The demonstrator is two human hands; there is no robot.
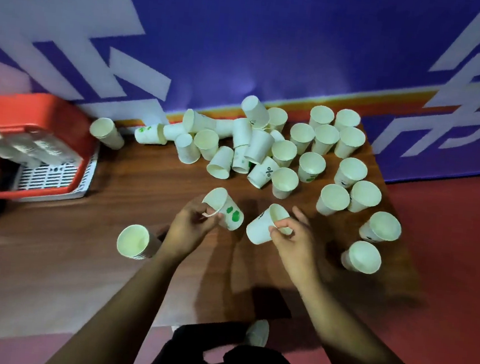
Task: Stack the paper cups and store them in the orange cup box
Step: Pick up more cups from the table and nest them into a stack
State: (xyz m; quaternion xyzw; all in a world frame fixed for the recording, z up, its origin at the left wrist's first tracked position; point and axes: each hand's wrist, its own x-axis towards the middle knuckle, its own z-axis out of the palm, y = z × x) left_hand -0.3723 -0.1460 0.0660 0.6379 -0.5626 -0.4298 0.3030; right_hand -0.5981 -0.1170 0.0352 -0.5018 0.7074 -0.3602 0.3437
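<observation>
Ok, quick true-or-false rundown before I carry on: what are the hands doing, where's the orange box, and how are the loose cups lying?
1. The right hand pinches a cup. True.
2. The left hand is empty. False: it holds a green-marked cup.
3. The orange box stands at the right end of the table. False: it is at the left end.
4. The box holds nothing. False: stored cups lie inside it.
5. Some loose cups lie tipped over. True.
</observation>
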